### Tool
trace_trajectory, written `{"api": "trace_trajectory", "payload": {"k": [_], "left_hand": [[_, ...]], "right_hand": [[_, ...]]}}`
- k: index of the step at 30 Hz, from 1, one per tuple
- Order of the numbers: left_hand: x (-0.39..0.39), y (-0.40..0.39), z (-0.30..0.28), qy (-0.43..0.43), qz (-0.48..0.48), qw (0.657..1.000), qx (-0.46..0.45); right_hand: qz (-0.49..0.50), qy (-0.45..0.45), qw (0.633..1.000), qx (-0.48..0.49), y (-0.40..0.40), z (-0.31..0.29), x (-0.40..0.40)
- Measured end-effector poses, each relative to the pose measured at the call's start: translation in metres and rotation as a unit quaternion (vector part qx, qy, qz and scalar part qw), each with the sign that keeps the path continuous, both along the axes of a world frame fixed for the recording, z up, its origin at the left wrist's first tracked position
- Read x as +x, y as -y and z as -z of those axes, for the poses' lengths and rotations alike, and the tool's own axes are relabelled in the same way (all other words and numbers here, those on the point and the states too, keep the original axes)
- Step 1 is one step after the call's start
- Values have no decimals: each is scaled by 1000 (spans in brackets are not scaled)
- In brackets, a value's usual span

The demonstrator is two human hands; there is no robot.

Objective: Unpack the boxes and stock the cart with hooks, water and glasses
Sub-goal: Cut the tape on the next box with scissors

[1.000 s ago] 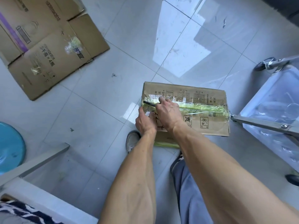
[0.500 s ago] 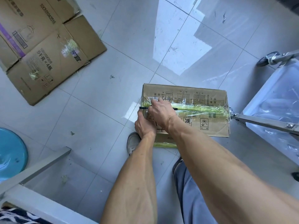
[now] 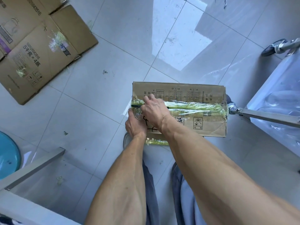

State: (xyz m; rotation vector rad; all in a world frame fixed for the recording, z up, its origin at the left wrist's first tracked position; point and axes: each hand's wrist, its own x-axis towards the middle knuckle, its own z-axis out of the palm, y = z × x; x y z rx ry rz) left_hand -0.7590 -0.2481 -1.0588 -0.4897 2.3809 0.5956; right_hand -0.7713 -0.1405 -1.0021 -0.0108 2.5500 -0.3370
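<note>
A closed cardboard box [image 3: 203, 93] lies on the tiled floor, sealed along its middle seam with yellow-green tape [image 3: 194, 107]. My right hand [image 3: 154, 109] grips a thin dark pen-like tool [image 3: 137, 105] and holds it against the tape at the box's left end. My left hand [image 3: 135, 124] grips the near left corner of the box. The box's contents are hidden. The cart [image 3: 276, 98] stands at the right, its metal leg touching the box's right end.
A flattened cardboard box [image 3: 40, 51] lies on the floor at upper left. A blue round thing [image 3: 8, 156] shows at the left edge. A grey metal frame [image 3: 32, 168] crosses the lower left. The cart's caster [image 3: 272, 47] is at upper right.
My right hand has laid the dark tool level on the tape seam at the box's left end. My left hand stays on the box's corner.
</note>
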Motion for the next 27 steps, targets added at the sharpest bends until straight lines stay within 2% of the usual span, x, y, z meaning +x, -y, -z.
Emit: {"api": "trace_trajectory", "payload": {"k": [8, 15, 19, 27], "left_hand": [[13, 4, 4, -28, -11, 1000, 6], [17, 12, 4, -27, -6, 999, 23], [25, 8, 7, -21, -24, 999, 25], [43, 1, 13, -34, -73, 997, -1]], "right_hand": [[-21, -9, 1000, -17, 9, 5, 7], [-44, 21, 999, -6, 19, 15, 9], [-42, 38, 998, 28, 8, 15, 23], [-45, 126, 981, 143, -63, 19, 99]]}}
